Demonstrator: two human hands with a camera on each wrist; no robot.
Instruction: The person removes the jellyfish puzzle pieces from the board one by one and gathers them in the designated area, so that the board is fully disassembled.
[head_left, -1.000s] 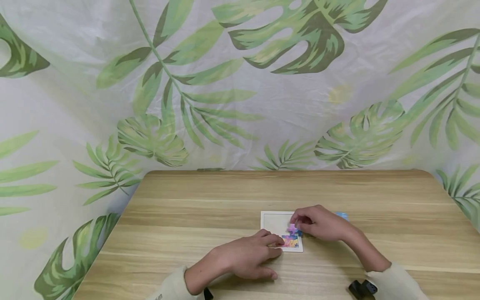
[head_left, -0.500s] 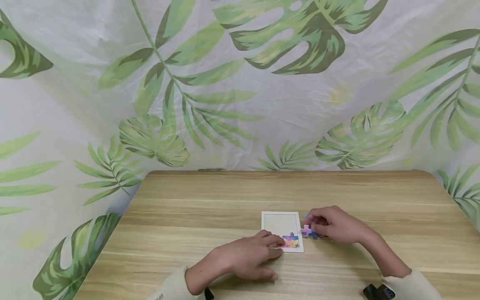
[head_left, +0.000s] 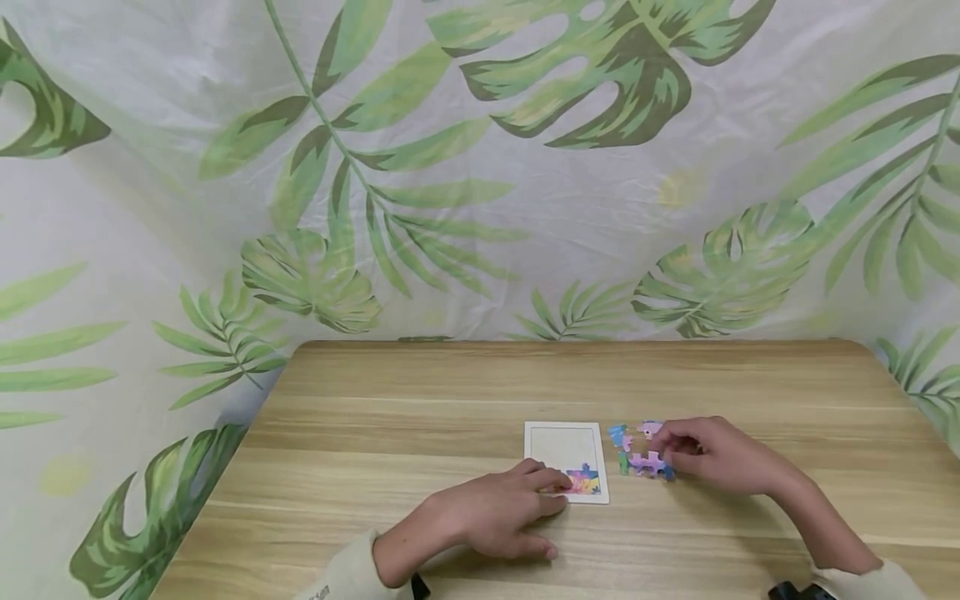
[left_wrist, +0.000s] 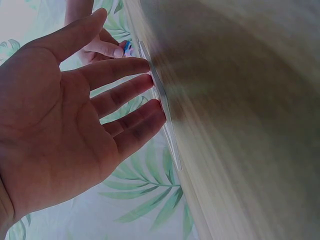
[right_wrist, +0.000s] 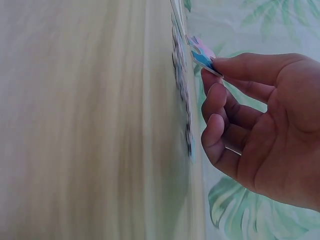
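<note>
A white-rimmed puzzle board lies on the table with joined colourful pieces in its near right corner. My left hand rests its outstretched fingertips on the board's lower part, covering some of it. In the left wrist view the fingers are spread and touch the board's edge. My right hand is right of the board, above loose puzzle pieces. Between thumb and index finger it pinches a pink and blue puzzle piece, plain in the right wrist view.
Several loose pieces lie close together just right of the board, partly hidden by the right hand. The wooden table reaches back to a leaf-patterned cloth. A black device sits at the right wrist.
With the puzzle piece in its fingers, my right hand has moved right, from over the board to the loose pieces, which now show more. My left hand has stayed put.
</note>
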